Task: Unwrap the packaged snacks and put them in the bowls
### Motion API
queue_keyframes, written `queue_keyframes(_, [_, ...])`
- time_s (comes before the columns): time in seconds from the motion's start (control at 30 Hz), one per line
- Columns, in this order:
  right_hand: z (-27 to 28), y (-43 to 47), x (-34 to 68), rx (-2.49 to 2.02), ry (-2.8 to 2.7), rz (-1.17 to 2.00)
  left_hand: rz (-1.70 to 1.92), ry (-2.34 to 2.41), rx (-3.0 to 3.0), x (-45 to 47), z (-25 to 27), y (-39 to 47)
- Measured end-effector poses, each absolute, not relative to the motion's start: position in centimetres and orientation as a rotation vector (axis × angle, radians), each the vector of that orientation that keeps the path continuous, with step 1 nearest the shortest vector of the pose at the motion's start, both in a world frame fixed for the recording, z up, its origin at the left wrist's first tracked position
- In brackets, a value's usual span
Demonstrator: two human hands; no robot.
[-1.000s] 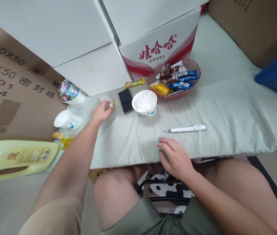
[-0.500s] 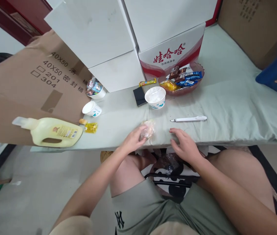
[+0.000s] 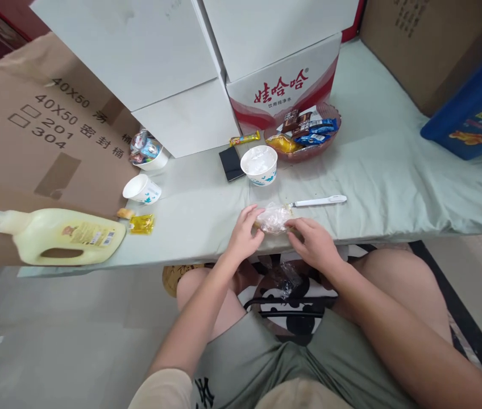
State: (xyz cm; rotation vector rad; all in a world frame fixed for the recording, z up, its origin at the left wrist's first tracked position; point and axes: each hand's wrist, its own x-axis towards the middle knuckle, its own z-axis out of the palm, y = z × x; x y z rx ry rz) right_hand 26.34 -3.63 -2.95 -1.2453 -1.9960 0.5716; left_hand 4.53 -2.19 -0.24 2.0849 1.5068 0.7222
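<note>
A crumpled bundle of clear plastic wrap (image 3: 274,218) lies near the front edge of the table; what is inside it, if anything, I cannot make out. My left hand (image 3: 246,234) pinches its left end between thumb and fingers. At the opposite end, the fingers of my right hand (image 3: 314,243) are closed on the plastic. Just behind the bundle is a slim white-handled cutter (image 3: 320,201), its tip pointing left. A white paper bowl (image 3: 260,166) with clear plastic in it stands farther back.
Behind the bowl lie a black phone (image 3: 231,164), a yellow wrapped stick (image 3: 244,138) and a pink glass bowl (image 3: 303,152) of snack packets. Leftward are a paper cup (image 3: 142,190), a yellow packet (image 3: 141,224) and a pale yellow jug (image 3: 66,236). White boxes (image 3: 185,128) stand at the back.
My right hand has moved left onto the plastic bundle, which now stretches between both hands. The view has shifted, so the table items appear farther left.
</note>
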Motion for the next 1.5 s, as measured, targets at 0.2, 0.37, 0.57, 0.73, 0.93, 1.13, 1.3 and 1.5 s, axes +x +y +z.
queue_keyframes(0.2, [-2.5,-3.6,25.7,-1.292,-2.172,0.477,0.735,1.443,2.092,4.1,-1.7,-3.2])
queue_keyframes(0.37, [-3.0,-3.1,25.6,-1.275,-1.862,0.655,0.894,1.494,2.073,3.9,-2.3,-3.4])
queue_keyframes(0.57, [-2.3,-2.7,25.3,-1.03,-1.521,1.258,1.004,1.451,2.073,5.1,-2.3,-4.7])
queue_keyframes(0.73, [-1.3,-2.8,24.9,-1.196,-1.361,1.286,1.139,1.177,1.764,6.1,-2.7,-6.4])
queue_keyframes(0.93, [-1.2,-3.5,25.3,-0.997,-1.697,1.119,0.915,1.052,1.043,6.1,-1.1,-6.1])
queue_keyframes(1.13, [-1.4,-1.4,27.6,-1.576,-1.782,0.293,1.155,1.123,0.751,5.7,-0.6,-5.0])
queue_keyframes(1.3, [-2.2,0.4,29.3,-1.96,-1.867,0.116,1.373,1.181,0.641,4.5,-0.5,-3.8])
queue_keyframes(1.5, [-0.6,-1.7,28.7,-1.696,-1.801,0.552,1.457,1.216,0.789,3.6,-1.5,-3.1])
